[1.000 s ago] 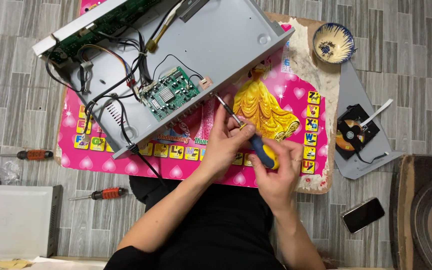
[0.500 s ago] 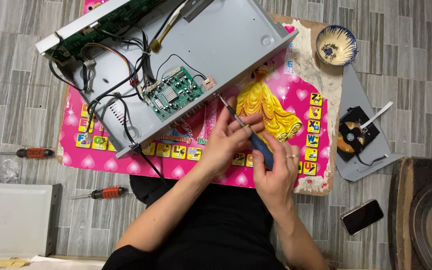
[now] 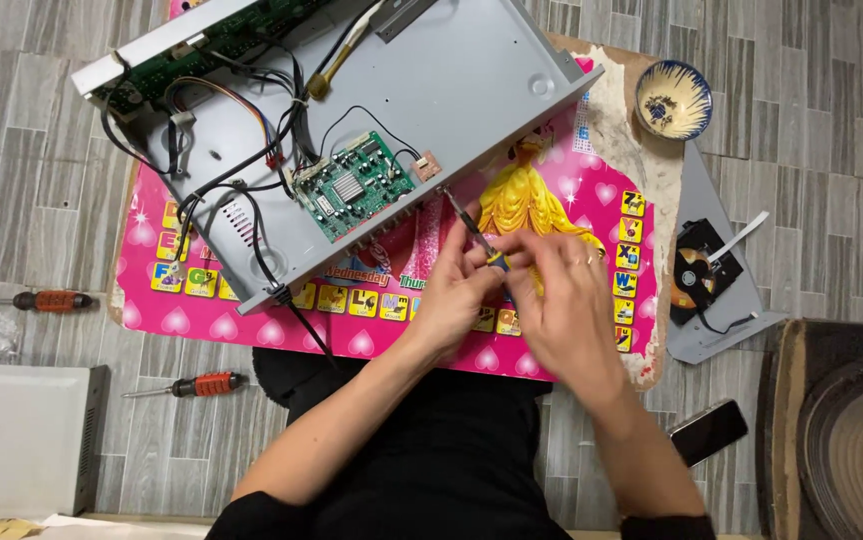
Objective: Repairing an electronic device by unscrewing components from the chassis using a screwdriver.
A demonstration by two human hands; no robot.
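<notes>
Head view: both hands, left [image 3: 461, 285] & right [image 3: 561, 300], grip screwdriver [image 3: 473, 232], tip at chassis [image 3: 471, 80] front edge; mat [image 3: 391, 325] beneath.

Home floor turned repair spot

Grey plank flooring [image 3: 831, 150], a pink children's alphabet mat [image 3: 371, 320] under the hands — spare screwdrivers [image 3: 196, 384] left of them.

An opened case [image 3: 471, 90] lies on the mat [image 3: 371, 335], far from the person; a circuit board [image 3: 353, 186] sits inside it; two screwdrivers [image 3: 51, 300] lie on the floor to the left; a bowl [image 3: 673, 99] stands far right; a phone [image 3: 708, 432] lies near right.
</notes>
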